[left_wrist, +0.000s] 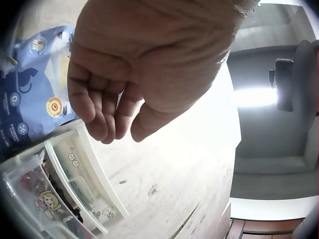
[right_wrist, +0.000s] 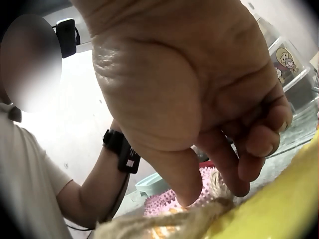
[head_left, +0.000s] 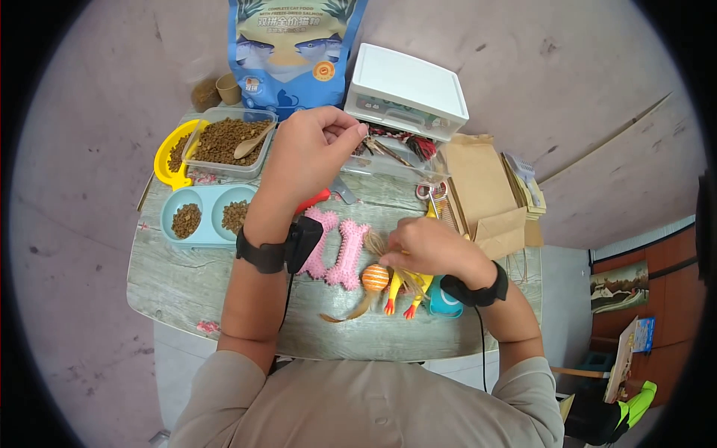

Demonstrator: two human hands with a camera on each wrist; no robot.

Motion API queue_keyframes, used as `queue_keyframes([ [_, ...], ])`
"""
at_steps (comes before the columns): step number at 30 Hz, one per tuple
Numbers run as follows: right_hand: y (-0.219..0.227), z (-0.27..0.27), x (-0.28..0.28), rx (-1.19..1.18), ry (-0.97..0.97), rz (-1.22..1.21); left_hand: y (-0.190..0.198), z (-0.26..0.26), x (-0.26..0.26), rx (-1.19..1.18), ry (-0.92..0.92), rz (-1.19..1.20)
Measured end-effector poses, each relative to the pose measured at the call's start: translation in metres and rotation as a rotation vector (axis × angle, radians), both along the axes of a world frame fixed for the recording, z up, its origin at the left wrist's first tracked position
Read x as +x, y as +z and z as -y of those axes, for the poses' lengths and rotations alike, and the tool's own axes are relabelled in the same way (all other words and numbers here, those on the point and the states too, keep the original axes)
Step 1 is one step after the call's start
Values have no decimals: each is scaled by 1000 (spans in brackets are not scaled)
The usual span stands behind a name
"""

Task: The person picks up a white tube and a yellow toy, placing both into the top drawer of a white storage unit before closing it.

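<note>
My left hand [head_left: 310,153] is raised in front of the open clear drawer [head_left: 426,173], fingers loosely bent. In the left wrist view its palm shows nothing held. Inside the drawer lie a red and black rope [head_left: 423,147] and thin brown sticks. Low over the table, my right hand [head_left: 429,246] is at the straw-coloured strands [head_left: 407,279] of a toy with an orange striped ball [head_left: 375,278] and a feather [head_left: 351,310]. Its thumb and fingers stand apart in the right wrist view, right at the strands. Below this hand lies a yellow rubber chicken [head_left: 410,293] with red feet.
Pink spiked bones [head_left: 348,254] lie mid-table. A blue double bowl [head_left: 200,237], a yellow bowl [head_left: 163,173] and a kibble tub [head_left: 261,162] with a wooden spoon stand left. Behind are a cat food bag [head_left: 291,67] and a white-topped box [head_left: 409,78]; paper bags [head_left: 478,179] lie right.
</note>
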State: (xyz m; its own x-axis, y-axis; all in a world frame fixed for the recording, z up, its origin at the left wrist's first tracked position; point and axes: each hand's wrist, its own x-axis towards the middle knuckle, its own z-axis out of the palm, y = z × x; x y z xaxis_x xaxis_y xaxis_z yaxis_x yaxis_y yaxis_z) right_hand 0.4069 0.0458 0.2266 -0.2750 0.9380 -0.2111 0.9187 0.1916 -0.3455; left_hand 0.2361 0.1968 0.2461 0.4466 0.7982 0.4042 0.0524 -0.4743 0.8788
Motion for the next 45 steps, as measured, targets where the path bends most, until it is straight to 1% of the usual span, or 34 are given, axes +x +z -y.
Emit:
queue_keyframes([
  [1, -5, 1, -4, -107, 11, 109, 0, 0, 0, 4, -3, -1],
  [2, -7, 1, -7, -153, 0, 143, 1, 1, 0, -20, -17, -39],
  [4, -10, 1, -10, -165, 0, 131, 3, 3, -1, -37, -29, -78],
  [5, -12, 0, -10, -181, -1, 121, 0, 3, 0, -34, -22, -35],
  [7, -14, 1, -8, -137, 5, 101, 0, 3, 1, -21, -18, 12],
  [9, -19, 3, -6, -93, 15, 83, 1, 3, 0, -64, -49, -67],
  [11, -24, 4, -3, -72, 24, 63, 2, 4, 0, -64, -42, -76],
  [15, -29, 1, -4, -73, 28, 89, 3, 6, 1, -52, -42, -92],
  [17, -33, -2, -5, -132, 18, 89, 3, 6, 1, -44, -46, -93],
  [21, -41, -7, -2, -120, 38, 102, 3, 7, 2, -46, -46, -115],
  [23, -44, -9, 3, -52, 33, -10, 1, 7, 3, -38, -40, -120],
  [25, -37, -9, 7, -29, 5, -30, -3, 7, 5, -11, -28, -54],
  [27, -30, -9, 5, -11, -26, -53, -2, 7, 6, -15, -31, -65],
  [29, -26, -8, 1, -134, 2, 2, -2, 8, 7, -18, -44, -83],
  [30, -29, -8, 0, -133, -2, -2, -1, 9, 8, -9, -51, -88],
  [32, -36, -8, -2, -161, 77, 71, -2, 10, 9, 0, -59, -93],
  [36, -45, -11, -2, -137, 73, 119, 0, 10, 7, -4, -57, -103],
  [38, -46, -11, 3, -70, 79, 5, 1, 11, 7, 5, -46, -106],
  [39, -43, -10, 7, -68, 82, 6, 2, 11, 7, 0, -50, -104],
  [41, -30, -8, 16, 100, 2, -190, 2, 12, 6, -1, -53, -100],
  [42, -21, -7, 20, 104, 3, -188, 1, 12, 7, -25, -70, -104],
  [44, -4, -5, 26, 169, -278, -582, 1, 12, 8, -36, -91, -103],
  [45, 1, -5, 29, 182, -275, -579, 1, 12, 9, -93, -137, -118],
])
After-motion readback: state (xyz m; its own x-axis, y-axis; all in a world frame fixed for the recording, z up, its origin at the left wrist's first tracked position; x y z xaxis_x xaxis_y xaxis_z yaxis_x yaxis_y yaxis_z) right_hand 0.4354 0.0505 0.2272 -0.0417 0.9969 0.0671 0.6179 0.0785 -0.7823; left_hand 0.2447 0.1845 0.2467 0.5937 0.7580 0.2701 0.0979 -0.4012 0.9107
